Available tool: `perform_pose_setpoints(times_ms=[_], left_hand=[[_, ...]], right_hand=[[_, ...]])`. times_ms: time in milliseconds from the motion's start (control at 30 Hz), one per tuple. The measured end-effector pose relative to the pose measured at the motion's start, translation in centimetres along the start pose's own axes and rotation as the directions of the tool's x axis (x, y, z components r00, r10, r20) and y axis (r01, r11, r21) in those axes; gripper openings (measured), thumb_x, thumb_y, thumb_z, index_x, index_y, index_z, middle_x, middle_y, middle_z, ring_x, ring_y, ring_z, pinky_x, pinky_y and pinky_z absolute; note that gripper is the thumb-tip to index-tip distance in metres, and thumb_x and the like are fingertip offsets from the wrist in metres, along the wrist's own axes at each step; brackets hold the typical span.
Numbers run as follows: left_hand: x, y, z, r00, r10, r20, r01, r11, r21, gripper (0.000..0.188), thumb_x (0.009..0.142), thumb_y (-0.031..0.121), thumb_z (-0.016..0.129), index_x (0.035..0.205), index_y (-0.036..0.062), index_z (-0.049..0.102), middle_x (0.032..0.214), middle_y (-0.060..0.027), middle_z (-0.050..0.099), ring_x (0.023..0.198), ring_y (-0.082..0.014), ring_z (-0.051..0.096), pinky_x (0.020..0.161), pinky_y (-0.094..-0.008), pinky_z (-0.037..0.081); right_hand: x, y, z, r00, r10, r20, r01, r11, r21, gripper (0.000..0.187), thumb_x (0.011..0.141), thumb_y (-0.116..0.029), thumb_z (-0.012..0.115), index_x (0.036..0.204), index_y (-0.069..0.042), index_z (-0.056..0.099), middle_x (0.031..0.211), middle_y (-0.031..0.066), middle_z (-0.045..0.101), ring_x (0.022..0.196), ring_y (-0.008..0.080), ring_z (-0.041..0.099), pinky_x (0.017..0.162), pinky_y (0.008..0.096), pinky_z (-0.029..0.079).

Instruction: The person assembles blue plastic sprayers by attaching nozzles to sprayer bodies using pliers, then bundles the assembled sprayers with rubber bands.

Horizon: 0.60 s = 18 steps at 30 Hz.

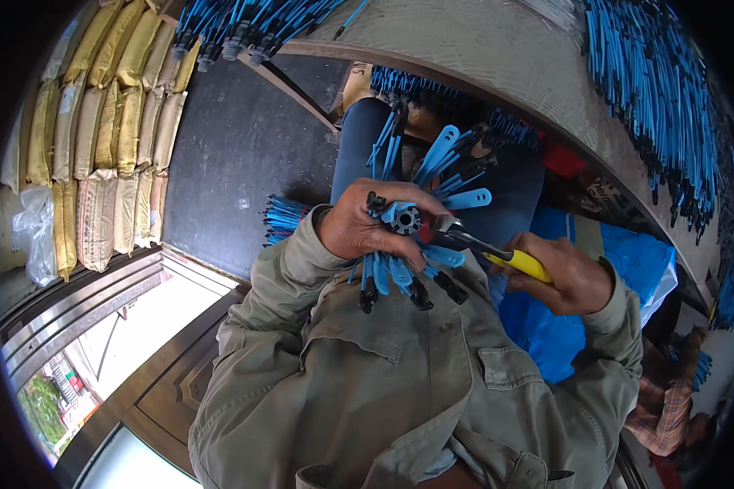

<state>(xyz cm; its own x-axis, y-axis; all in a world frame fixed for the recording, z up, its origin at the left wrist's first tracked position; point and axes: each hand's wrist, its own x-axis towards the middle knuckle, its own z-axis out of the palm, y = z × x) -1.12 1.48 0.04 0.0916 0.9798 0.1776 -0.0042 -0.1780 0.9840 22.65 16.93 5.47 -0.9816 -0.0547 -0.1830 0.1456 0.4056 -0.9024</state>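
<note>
My left hand is closed round the middle of a bundle of blue plastic strips. They fan out on all sides in front of my chest, many with black ends. At its centre a round, dark toothed end shows between thumb and fingers. My right hand grips a tool by its yellow handle. Its metal shaft points left, and the head meets the bundle beside my left fingertips. Exactly what the head touches is hidden, and its kind is unclear.
A table ahead carries heaps of blue rods with black ends, and another bunch at far left. Stacked sacks stand at left beside a dark floor. A blue plastic sheet lies right. Plaid cloth shows lower right.
</note>
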Motion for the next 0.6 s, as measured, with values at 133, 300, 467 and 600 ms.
perform_pose_setpoints(times_ms=[133, 300, 467, 600], left_hand=[[-0.1, -1.0, 0.4, 0.997, 0.07, -0.038, -0.07, 0.998, 0.002, 0.055, 0.052, 0.019, 0.084, 0.1, 0.0015, 0.062, 0.086, -0.0089, 0.064, 0.069, -0.0158, 0.06, 0.059, -0.0276, 0.048], [-0.3, -1.5, 0.4, 0.996, 0.081, -0.036, -0.08, 0.996, 0.044, 0.056, 0.055, 0.02, 0.084, 0.102, 0.0009, 0.061, 0.086, -0.0088, 0.064, 0.069, -0.0156, 0.06, 0.059, -0.0274, 0.047], [-0.1, -0.8, -0.5, 1.0, 0.014, -0.028, -0.013, 0.999, 0.043, 0.048, 0.059, 0.019, 0.082, 0.097, 0.0011, 0.06, 0.091, -0.0089, 0.064, 0.082, -0.018, 0.062, 0.072, -0.0282, 0.048], [0.0, -0.7, -0.4, 0.991, -0.059, -0.117, 0.064, 0.997, 0.041, 0.051, 0.065, 0.031, 0.078, 0.101, -0.0012, 0.061, 0.088, -0.0092, 0.063, 0.077, -0.0181, 0.06, 0.07, -0.0303, 0.047]], right_hand=[[0.1, -1.1, -1.8, 0.981, 0.145, 0.125, -0.134, 0.986, -0.096, 0.023, 0.085, -0.007, 0.054, 0.105, 0.0, 0.045, 0.086, 0.0116, 0.063, 0.069, 0.0229, 0.065, 0.057, 0.0316, 0.049], [1.1, -1.7, -3.1, 0.978, 0.125, 0.167, -0.09, 0.975, -0.201, 0.019, 0.085, -0.008, 0.054, 0.1, -0.001, 0.044, 0.086, 0.01, 0.064, 0.063, 0.0228, 0.064, 0.054, 0.0318, 0.049], [2.4, -2.0, -3.2, 0.987, 0.1, 0.126, -0.069, 0.971, -0.23, 0.017, 0.086, -0.011, 0.055, 0.095, -0.003, 0.043, 0.083, 0.0123, 0.063, 0.06, 0.0257, 0.063, 0.052, 0.0328, 0.047], [2.3, -2.4, -2.0, 0.998, 0.057, 0.001, -0.054, 0.953, -0.3, 0.016, 0.083, -0.01, 0.054, 0.094, -0.006, 0.043, 0.069, 0.0141, 0.055, 0.055, 0.0307, 0.059, 0.047, 0.0365, 0.043]])
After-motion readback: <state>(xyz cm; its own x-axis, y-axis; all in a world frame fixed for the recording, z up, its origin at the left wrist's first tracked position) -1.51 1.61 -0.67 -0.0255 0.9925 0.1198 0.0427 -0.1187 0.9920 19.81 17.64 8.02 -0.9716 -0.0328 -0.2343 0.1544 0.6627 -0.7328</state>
